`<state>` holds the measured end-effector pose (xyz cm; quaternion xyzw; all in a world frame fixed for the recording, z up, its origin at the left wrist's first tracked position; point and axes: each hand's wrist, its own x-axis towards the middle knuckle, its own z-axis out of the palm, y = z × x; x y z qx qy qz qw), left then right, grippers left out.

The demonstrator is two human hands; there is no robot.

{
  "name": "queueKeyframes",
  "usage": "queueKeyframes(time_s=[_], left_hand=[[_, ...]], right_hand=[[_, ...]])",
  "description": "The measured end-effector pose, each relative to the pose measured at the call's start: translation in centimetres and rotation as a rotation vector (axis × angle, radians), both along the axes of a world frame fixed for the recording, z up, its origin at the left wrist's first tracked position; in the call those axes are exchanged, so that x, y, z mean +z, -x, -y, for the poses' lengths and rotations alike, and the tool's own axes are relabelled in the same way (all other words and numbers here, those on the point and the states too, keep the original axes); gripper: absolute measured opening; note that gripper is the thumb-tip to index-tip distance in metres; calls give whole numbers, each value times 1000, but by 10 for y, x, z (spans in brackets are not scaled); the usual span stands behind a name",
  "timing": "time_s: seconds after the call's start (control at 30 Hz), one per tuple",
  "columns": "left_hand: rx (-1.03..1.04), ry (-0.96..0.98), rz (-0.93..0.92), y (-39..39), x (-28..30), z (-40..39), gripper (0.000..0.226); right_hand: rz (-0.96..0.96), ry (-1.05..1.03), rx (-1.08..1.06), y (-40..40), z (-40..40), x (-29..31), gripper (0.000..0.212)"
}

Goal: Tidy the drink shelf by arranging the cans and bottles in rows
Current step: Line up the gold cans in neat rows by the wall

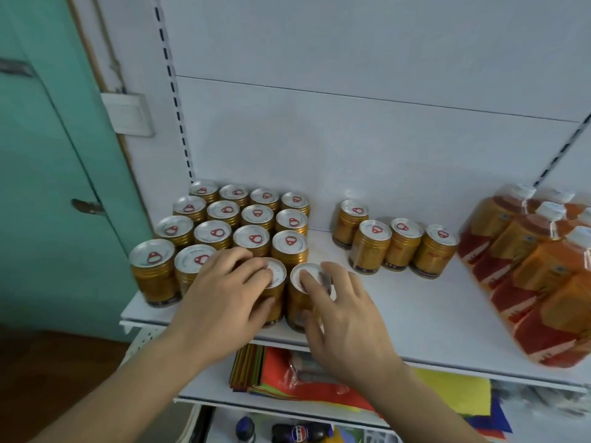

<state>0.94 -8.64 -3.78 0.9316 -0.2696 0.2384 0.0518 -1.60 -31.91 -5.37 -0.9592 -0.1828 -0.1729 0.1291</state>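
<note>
At shelf (399,314) front edge: two gold cans, left hand (224,302) and right hand (348,318) each clasping one; rigid, smooth, probably weighty; best grasped round sidewalls.

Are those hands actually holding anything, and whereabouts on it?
Yes. The left hand grips one gold can around its top rim and upper side. The right hand grips the neighbouring gold can the same way, fingers over its lid.

Gold cans (367,247) with silver tops and red ring pulls, white shelf (415,302), seemingly orange-red bottles (524,270)
</note>
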Motion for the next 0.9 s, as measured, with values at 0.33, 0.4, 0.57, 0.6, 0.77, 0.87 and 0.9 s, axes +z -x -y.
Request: queueKeyframes(time_s=[0.33, 0.4, 0.57, 0.6, 0.77, 0.87, 0.9], left_hand=[[-24, 27, -22, -14, -6, -38, 33], [-43, 37, -27, -18, -6, -41, 33], [-94, 72, -39, -23, -10, -44, 34], [-103, 85, -45, -23, -10, -44, 34], [-122, 145, -100, -23, -8, -43, 36], [-111, 166, -119, -27, 0, -37, 48], [-117, 160, -123, -30, 5, -32, 50]], right_hand=[[-20, 45, -89, 1, -43, -4, 54], [-10, 59, -117, 0, -46, -6, 53], [2, 87, -176, 0, -53, -8, 55], [1, 83, -181, 1, -53, -8, 55], [-4, 77, -175, 3, -55, -7, 55], [44, 21, -134, 5, -45, 0, 56], [64, -5, -140, 4, -37, 3, 57]])
